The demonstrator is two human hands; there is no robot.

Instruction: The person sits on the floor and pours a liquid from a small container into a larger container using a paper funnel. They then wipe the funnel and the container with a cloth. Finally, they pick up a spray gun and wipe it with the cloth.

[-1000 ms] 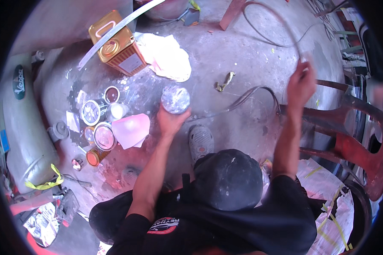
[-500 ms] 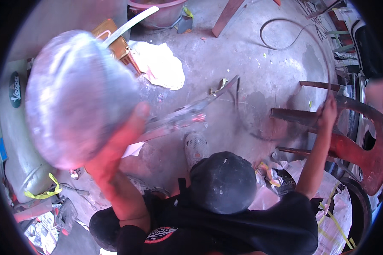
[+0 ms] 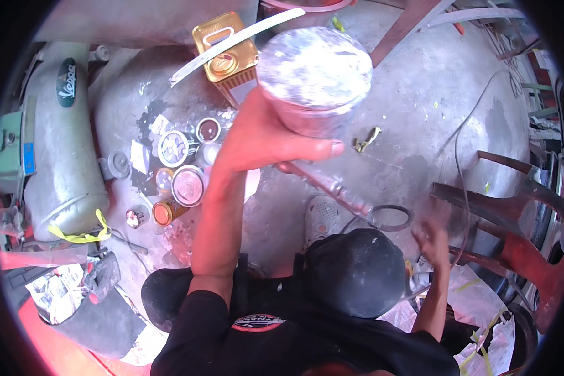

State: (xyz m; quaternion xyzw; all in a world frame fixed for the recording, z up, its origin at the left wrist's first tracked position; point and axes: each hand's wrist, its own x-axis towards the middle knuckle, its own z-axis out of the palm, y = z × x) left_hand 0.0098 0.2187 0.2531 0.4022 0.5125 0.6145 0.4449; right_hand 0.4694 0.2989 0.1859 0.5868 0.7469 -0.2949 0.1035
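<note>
My left hand (image 3: pixel 257 138) is wrapped round a spray gun, raised before me. The gun's round lidded cup (image 3: pixel 313 69), whitish with smeared paint, hides part of the floor behind it. Below the hand, the gun's metal handle (image 3: pixel 332 185) slants down to the right, and a dark hose loop (image 3: pixel 395 216) shows by its lower end. My right hand (image 3: pixel 431 241) is lifted at the right, close to the thin hose (image 3: pixel 464 182). Motion smears its fingers, and whether it touches the hose cannot be made out.
Several paint cans (image 3: pixel 188 186) stand on the floor at the left. Behind them is a gold square tin (image 3: pixel 224 62) crossed by a pale curved strip (image 3: pixel 238 44). A green tank (image 3: pixel 62 150) lies far left. At right is a red chair (image 3: pixel 507 229) on its side. Paper sheets (image 3: pixel 482 301) lie nearby.
My left hand has carried the spray gun rightward, and the cans behind are uncovered. My right hand has come down and inward from the hose by the chair. The view has shifted too.
</note>
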